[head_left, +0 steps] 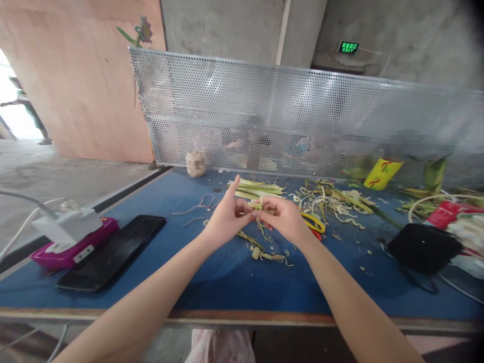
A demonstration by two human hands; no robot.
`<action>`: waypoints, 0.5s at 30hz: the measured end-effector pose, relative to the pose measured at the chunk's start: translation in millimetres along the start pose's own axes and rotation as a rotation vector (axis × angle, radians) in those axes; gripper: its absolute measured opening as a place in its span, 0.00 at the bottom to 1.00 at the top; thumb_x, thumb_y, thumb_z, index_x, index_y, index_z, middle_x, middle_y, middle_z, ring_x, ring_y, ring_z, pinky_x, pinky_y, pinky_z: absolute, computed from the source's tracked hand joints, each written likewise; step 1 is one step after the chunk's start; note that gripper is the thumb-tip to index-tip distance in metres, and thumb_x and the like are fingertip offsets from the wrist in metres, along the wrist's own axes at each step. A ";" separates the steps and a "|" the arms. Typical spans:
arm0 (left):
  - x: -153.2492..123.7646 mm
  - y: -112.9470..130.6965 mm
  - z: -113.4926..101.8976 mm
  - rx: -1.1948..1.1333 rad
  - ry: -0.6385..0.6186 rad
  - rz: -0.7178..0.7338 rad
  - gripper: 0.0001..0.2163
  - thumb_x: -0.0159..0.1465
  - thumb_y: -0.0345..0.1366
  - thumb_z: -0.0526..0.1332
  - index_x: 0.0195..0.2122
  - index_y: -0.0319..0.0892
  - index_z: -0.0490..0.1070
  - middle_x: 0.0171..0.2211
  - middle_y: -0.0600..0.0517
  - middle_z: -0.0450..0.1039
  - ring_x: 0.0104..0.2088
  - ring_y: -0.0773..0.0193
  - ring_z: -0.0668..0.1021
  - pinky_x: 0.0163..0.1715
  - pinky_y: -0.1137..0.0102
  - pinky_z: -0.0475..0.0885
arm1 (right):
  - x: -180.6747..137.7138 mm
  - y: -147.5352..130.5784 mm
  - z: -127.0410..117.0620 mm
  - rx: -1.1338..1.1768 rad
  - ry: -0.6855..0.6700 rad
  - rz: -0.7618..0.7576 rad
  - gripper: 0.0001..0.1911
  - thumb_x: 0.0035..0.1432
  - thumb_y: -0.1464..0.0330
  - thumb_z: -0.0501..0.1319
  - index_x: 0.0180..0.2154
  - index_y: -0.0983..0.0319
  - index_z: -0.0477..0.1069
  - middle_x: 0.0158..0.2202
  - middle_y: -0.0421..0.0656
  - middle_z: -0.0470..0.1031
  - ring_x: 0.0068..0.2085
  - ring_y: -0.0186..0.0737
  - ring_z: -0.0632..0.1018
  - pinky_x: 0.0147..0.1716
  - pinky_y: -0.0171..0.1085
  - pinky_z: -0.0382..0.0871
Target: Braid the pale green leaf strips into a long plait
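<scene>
My left hand (226,217) and my right hand (284,218) meet over the middle of the table, fingertips pinched on a small piece of pale green plant strip (256,206). My left thumb or a finger points upward, apart from the pinch. Much of the strip is hidden by the fingers. Below the hands lies a knotted, braided piece of plant fibre (266,254) with curled ends. Beside my right wrist rests a yellow loop handle (314,222) with red by it, partly covered. Flat green stalk strips (260,188) lie just behind the hands.
A black phone (113,252) and a magenta power strip (75,244) with a white plug lie left. Shredded plant scraps (336,199), a yellow packet (382,174) and a black object (423,247) are right. A perforated metal screen (227,111) closes the back; a tape roll (195,164) stands before it.
</scene>
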State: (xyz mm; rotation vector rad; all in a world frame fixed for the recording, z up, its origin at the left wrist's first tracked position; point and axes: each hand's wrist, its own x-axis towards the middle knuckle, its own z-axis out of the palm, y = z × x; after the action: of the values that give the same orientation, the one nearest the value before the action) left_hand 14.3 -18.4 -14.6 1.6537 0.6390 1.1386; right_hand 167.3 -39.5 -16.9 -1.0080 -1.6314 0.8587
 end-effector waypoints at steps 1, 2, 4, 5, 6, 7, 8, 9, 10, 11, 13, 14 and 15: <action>-0.1 -0.3 0.1 -0.013 -0.015 -0.004 0.44 0.51 0.27 0.62 0.61 0.40 0.32 0.22 0.57 0.68 0.26 0.68 0.74 0.29 0.71 0.68 | 0.2 0.8 0.2 -0.001 0.011 0.000 0.08 0.48 0.64 0.61 0.31 0.60 0.68 0.19 0.35 0.65 0.17 0.28 0.66 0.15 0.30 0.60; -0.2 -0.7 0.2 -0.026 -0.031 -0.012 0.44 0.51 0.27 0.62 0.61 0.40 0.31 0.22 0.58 0.68 0.26 0.68 0.73 0.30 0.70 0.68 | 0.4 1.4 0.4 0.001 0.017 -0.002 0.08 0.48 0.64 0.61 0.30 0.61 0.68 0.19 0.35 0.65 0.17 0.28 0.66 0.15 0.30 0.60; -0.5 -1.4 0.0 -0.058 -0.063 -0.040 0.45 0.51 0.26 0.62 0.61 0.40 0.29 0.21 0.59 0.67 0.26 0.68 0.73 0.30 0.69 0.68 | 0.5 2.5 1.3 0.009 0.016 -0.008 0.08 0.49 0.63 0.60 0.29 0.61 0.67 0.19 0.35 0.66 0.17 0.27 0.65 0.15 0.30 0.59; -0.8 -1.8 -0.2 -0.076 -0.079 -0.058 0.45 0.51 0.26 0.62 0.61 0.40 0.29 0.21 0.59 0.66 0.25 0.69 0.73 0.30 0.69 0.68 | 0.5 3.1 1.9 0.015 0.014 -0.011 0.08 0.49 0.63 0.60 0.29 0.61 0.67 0.19 0.35 0.66 0.17 0.27 0.65 0.15 0.29 0.59; -1.2 -2.3 -0.4 -0.096 -0.096 -0.077 0.45 0.51 0.26 0.62 0.61 0.39 0.28 0.21 0.59 0.66 0.25 0.69 0.73 0.30 0.70 0.67 | 0.4 3.8 2.7 0.019 0.018 -0.014 0.08 0.49 0.63 0.60 0.28 0.61 0.67 0.19 0.35 0.66 0.16 0.27 0.64 0.15 0.29 0.58; -1.7 -2.9 -0.5 -0.118 -0.114 -0.097 0.45 0.51 0.26 0.61 0.61 0.39 0.27 0.20 0.60 0.66 0.25 0.70 0.72 0.30 0.71 0.67 | 0.4 4.7 3.5 0.023 0.026 -0.015 0.08 0.49 0.63 0.60 0.28 0.61 0.67 0.19 0.35 0.66 0.17 0.27 0.64 0.15 0.29 0.58; -2.2 -3.6 -0.5 -0.139 -0.133 -0.115 0.45 0.52 0.26 0.61 0.61 0.39 0.27 0.20 0.60 0.66 0.24 0.70 0.72 0.29 0.71 0.67 | 0.4 5.8 4.3 0.027 0.038 -0.017 0.08 0.49 0.63 0.60 0.28 0.62 0.67 0.19 0.35 0.65 0.17 0.27 0.64 0.15 0.29 0.58; -2.7 -4.4 -0.6 -0.151 -0.155 -0.133 0.45 0.52 0.26 0.61 0.61 0.39 0.26 0.20 0.60 0.66 0.24 0.71 0.72 0.28 0.72 0.66 | 0.6 7.1 5.1 0.029 0.049 -0.019 0.08 0.49 0.63 0.60 0.28 0.62 0.67 0.19 0.35 0.65 0.16 0.27 0.64 0.15 0.29 0.58; -3.2 -5.3 -0.5 -0.151 -0.176 -0.147 0.45 0.52 0.26 0.61 0.61 0.38 0.26 0.20 0.60 0.66 0.23 0.71 0.71 0.27 0.73 0.66 | 0.9 8.4 5.7 0.031 0.057 -0.020 0.08 0.49 0.63 0.60 0.28 0.62 0.67 0.19 0.35 0.65 0.16 0.27 0.64 0.15 0.29 0.57; -3.5 -6.3 -0.4 -0.143 -0.193 -0.157 0.46 0.51 0.26 0.62 0.61 0.38 0.26 0.20 0.60 0.66 0.22 0.71 0.71 0.26 0.73 0.66 | 1.4 9.6 6.1 0.036 0.056 -0.017 0.08 0.49 0.63 0.60 0.28 0.62 0.67 0.18 0.35 0.64 0.16 0.27 0.64 0.14 0.29 0.57; -3.5 -8.0 -0.1 -0.109 -0.210 -0.165 0.46 0.51 0.27 0.62 0.61 0.38 0.26 0.19 0.60 0.65 0.21 0.71 0.70 0.23 0.74 0.65 | 2.8 11.6 6.2 0.059 0.021 0.009 0.09 0.49 0.62 0.60 0.29 0.62 0.66 0.17 0.35 0.64 0.15 0.27 0.63 0.14 0.29 0.57; -3.3 -8.8 0.0 -0.093 -0.204 -0.162 0.46 0.51 0.27 0.62 0.61 0.38 0.26 0.19 0.59 0.65 0.21 0.70 0.71 0.23 0.74 0.64 | 3.5 12.2 6.0 0.075 -0.007 0.031 0.10 0.49 0.62 0.60 0.29 0.62 0.66 0.18 0.35 0.64 0.15 0.27 0.64 0.13 0.29 0.57; -2.9 -9.4 0.1 -0.081 -0.189 -0.154 0.46 0.51 0.27 0.62 0.61 0.38 0.25 0.20 0.59 0.66 0.22 0.70 0.71 0.23 0.74 0.64 | 4.1 12.4 5.7 0.092 -0.031 0.054 0.11 0.48 0.61 0.60 0.30 0.62 0.65 0.19 0.35 0.65 0.16 0.28 0.65 0.13 0.29 0.58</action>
State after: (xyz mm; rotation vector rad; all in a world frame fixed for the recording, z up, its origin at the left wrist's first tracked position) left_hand 14.1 -17.4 -24.4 1.5917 0.5807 0.8746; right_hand 163.8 -31.1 -27.9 -0.9827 -1.5821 0.9808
